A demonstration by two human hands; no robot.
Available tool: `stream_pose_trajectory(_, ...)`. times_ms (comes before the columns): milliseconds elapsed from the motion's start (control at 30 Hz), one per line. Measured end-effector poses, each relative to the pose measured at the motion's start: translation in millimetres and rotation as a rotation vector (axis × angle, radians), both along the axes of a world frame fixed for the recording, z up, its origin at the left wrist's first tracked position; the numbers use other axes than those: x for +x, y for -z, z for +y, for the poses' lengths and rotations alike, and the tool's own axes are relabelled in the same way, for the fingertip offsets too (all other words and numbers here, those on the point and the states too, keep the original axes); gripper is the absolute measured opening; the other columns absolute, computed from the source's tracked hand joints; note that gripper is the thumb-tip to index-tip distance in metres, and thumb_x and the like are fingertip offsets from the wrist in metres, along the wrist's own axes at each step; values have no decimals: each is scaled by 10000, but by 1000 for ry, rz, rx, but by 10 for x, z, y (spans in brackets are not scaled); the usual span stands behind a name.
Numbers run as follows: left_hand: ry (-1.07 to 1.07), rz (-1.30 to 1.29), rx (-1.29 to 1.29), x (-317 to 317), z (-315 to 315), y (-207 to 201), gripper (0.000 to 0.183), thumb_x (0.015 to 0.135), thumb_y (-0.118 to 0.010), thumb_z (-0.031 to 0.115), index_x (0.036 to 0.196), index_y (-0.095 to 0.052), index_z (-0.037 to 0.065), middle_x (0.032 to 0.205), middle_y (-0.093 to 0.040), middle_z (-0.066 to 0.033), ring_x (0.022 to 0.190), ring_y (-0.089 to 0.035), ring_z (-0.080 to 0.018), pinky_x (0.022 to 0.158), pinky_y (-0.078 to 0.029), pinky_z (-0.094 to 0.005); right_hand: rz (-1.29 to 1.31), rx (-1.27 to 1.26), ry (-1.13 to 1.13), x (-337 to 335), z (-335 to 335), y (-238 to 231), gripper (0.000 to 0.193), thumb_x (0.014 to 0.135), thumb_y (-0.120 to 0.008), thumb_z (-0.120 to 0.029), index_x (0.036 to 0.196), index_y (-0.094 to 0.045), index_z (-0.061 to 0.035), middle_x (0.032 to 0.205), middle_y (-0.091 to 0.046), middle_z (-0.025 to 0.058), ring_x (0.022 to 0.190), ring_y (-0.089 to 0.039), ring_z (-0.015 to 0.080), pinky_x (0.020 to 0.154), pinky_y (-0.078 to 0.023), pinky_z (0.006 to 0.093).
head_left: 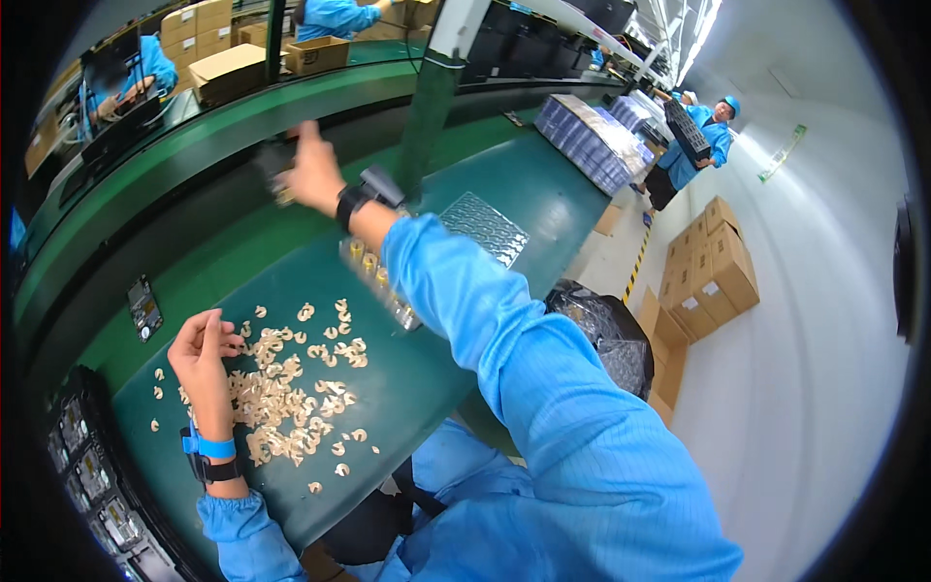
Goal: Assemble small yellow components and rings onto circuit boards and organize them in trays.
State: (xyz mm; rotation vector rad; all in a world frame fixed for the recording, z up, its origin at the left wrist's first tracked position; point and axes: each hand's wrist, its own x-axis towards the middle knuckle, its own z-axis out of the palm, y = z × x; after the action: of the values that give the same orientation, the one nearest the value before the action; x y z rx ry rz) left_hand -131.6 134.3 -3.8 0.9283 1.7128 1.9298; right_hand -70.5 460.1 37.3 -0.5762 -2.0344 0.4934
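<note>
Currently we hold our right hand (316,175) out near the green rail (223,114), gripping a dark part (275,161) too blurred to identify. Our left hand (202,357) is narrow, fingers bent together, beside loose beige C-shaped pieces (276,396) on the green tabletop (412,388); we cannot tell whether it pinches one. Near our right blue sleeve (461,291) lie a clear tray (403,316) with gold cylindrical parts (369,262) and a textured clear sheet (485,229).

A factory assembly hall is indicated by a long green-edged production line (291,97) beside which the table (553,184) is set, blue coats (718,143) worn by co-workers (330,19) (a blue cap (730,103) is also worn), stacked cartons (718,267), strip lights (700,44) and floor (601,262) marked with striped tape (636,262).
</note>
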Motion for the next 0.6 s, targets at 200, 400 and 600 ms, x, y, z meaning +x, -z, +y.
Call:
stream_pose_trajectory(200,21,-36,29,25,35,14,400,1049,-594,230,1305,-603,-77,1155,-701,-143,985,-721,-210,731,-572,-287,291,-612,-506,137,-1753,69,702,762,-749,88,1312,-338,-61,940,-582,139,731,-663,209,598,-534,339)
stream_pose_trajectory(400,-47,-84,65,-37,-8,22,322,1054,-573,156,1287,-615,-63,1168,-698,-113,993,-712,-179,814,-578,-277,360,-528,-506,145,-1992,186,660,795,-702,114,1313,-336,-68,934,-568,144,783,-700,237,647,-536,350)
stream_pose_trajectory(600,-60,-16,25,94,-35,-1,380,1066,-558,212,1312,-593,-76,1149,-703,-116,964,-711,-186,840,-583,-310,352,-597,-470,431,-1814,231,567,816,-812,-57,1263,-465,-29,964,-626,94,799,-640,135,688,-537,280)
